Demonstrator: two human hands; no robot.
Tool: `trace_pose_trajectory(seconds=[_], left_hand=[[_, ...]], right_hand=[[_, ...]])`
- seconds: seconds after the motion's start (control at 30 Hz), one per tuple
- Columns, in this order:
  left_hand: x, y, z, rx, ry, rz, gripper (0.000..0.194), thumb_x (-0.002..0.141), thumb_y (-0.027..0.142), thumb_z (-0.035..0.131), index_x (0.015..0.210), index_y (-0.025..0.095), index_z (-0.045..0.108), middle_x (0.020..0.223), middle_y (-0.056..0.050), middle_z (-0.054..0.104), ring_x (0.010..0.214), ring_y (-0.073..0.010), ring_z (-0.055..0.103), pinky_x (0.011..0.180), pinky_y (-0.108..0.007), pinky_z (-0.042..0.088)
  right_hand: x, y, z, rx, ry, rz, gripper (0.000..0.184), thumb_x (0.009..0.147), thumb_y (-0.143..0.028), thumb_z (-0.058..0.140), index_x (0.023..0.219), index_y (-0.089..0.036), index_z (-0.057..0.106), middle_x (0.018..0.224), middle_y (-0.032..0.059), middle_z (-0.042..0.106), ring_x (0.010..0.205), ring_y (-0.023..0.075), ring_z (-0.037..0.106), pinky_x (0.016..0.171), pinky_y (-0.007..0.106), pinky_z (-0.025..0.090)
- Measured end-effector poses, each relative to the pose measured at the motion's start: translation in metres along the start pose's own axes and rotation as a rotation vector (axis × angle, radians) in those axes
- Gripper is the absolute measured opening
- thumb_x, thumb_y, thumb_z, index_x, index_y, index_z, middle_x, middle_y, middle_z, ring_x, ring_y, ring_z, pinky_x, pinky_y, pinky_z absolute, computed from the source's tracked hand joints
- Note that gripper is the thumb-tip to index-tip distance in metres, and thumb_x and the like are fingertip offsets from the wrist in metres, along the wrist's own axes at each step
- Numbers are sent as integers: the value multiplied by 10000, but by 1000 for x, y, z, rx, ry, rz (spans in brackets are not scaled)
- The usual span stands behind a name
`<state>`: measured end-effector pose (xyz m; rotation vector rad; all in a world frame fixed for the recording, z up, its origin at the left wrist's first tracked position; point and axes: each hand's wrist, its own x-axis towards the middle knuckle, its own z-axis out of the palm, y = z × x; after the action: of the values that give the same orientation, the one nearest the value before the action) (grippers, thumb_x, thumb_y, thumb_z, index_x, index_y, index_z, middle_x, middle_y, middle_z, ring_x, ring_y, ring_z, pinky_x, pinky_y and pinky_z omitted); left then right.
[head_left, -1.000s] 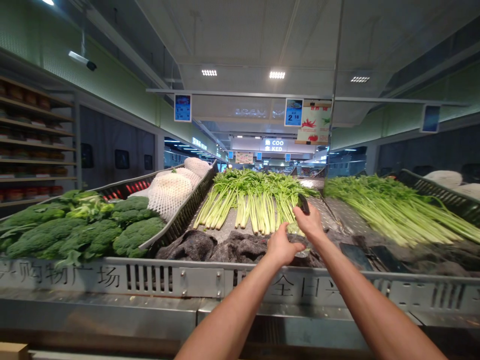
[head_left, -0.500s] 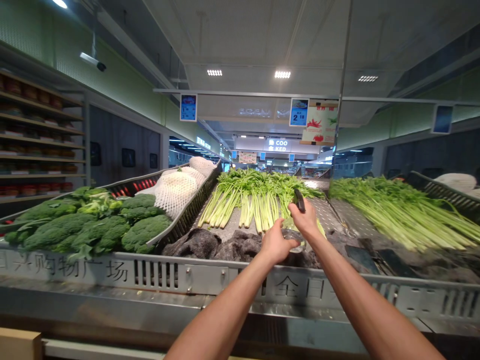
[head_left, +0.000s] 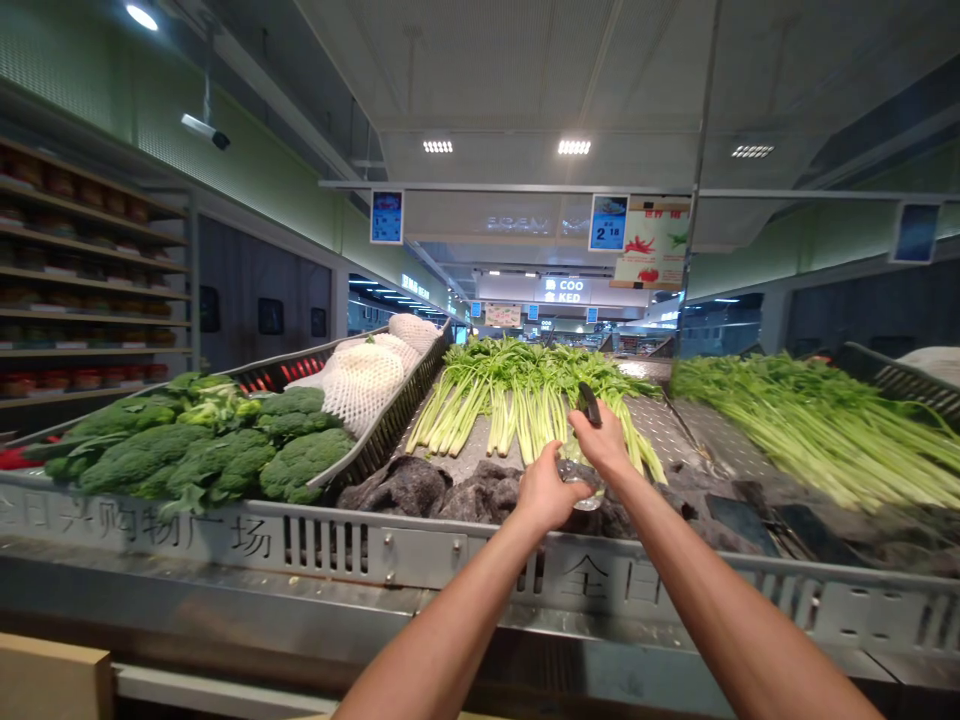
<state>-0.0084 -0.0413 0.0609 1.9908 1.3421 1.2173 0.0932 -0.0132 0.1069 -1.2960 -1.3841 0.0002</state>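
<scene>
Both hands are on a clear spray bottle (head_left: pixel 582 478) with a black head, held tilted in front of the celery (head_left: pixel 517 400). My right hand (head_left: pixel 604 438) is closed around its upper part, and the black head sticks out past the fingers. Curled against the clear lower part is my left hand (head_left: pixel 546 490), thumb toward its base. Much of the bottle is hidden by the hands. The celery lies in bunches, leaves away from me and stalk ends toward me. Dark crumpled cloth (head_left: pixel 480 490) lies along the near side, below the stalks.
Broccoli (head_left: pixel 180 450) fills the left side, with white foam-netted produce (head_left: pixel 364 375) behind it. A black crate wall (head_left: pixel 397 415) divides them from the celery. The grey slatted front rail (head_left: pixel 420 545) runs across. At right, a mirror (head_left: pixel 810 420) reflects the celery.
The whole view has shifted slightly, so the shelf appears farther right. Against the celery, both hands and the bottle sit a little farther left. The clear base shows more plainly.
</scene>
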Motion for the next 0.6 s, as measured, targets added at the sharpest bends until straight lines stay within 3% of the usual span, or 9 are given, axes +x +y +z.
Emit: trace_pose_trajectory(seconds=[0.3, 0.6], left_hand=[[-5, -3, -20, 72, 62, 18, 723, 540, 366, 636, 1181, 219, 337, 1112, -69, 504, 998, -220, 467, 820, -299, 359], [-7, -8, -33, 96, 66, -34, 725, 529, 355, 641, 1177, 212, 348, 1121, -78, 504, 1003, -234, 469, 814, -307, 360]], right_hand=[[-1, -15, 12, 103, -16, -58, 268, 636, -389, 399, 731, -171, 522, 608, -4, 517, 545, 133, 442, 498, 236, 311], [-5, -21, 29, 91, -15, -20, 242, 626, -372, 400, 694, -173, 520, 598, 6, 521, 552, 144, 452, 512, 243, 321]])
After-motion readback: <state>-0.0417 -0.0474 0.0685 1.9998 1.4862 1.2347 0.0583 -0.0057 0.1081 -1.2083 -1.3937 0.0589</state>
